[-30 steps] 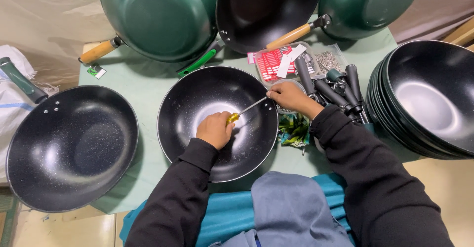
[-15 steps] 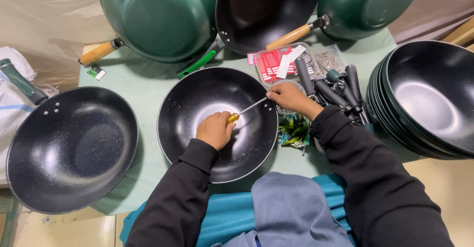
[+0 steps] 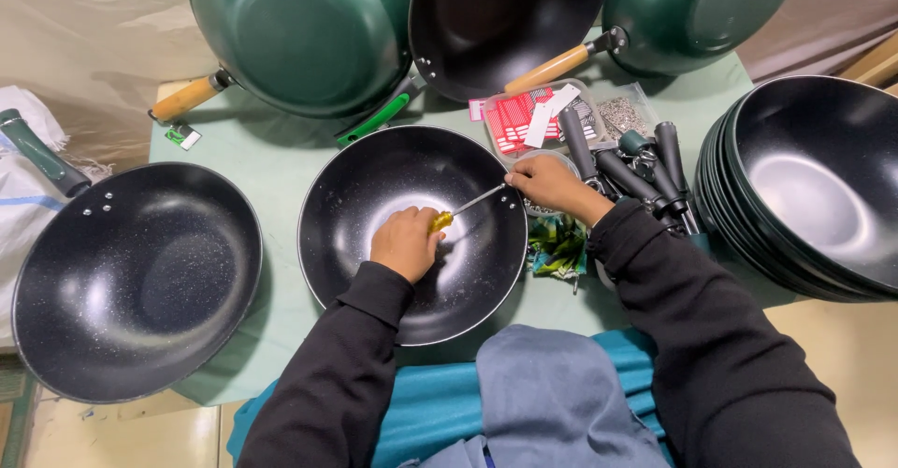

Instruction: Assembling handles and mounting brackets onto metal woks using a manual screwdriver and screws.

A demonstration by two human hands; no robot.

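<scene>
Head view, looking down on a pale green table (image 3: 271,164): a black speckled wok (image 3: 412,234) without a handle sits at the centre, in front of the person. The left hand (image 3: 404,242) is closed in a fist round the yellow grip of a screwdriver (image 3: 465,207); the shaft is laid across the inside of the wok and aimed at its right rim. The right hand (image 3: 545,182) is pinched at that rim where the screwdriver tip meets it; what lies under the fingertips cannot be made out.

For the step to go well, it is judged that the shaft should be kept in line with the fastener and pressed firmly while turned; the rim should be steadied so the wok is not rocked.

Loose black handles (image 3: 636,164) lie just right of the wok; a stack of black woks (image 3: 814,187) stands further right; another wok with a green handle (image 3: 131,276) rests at the left.
</scene>
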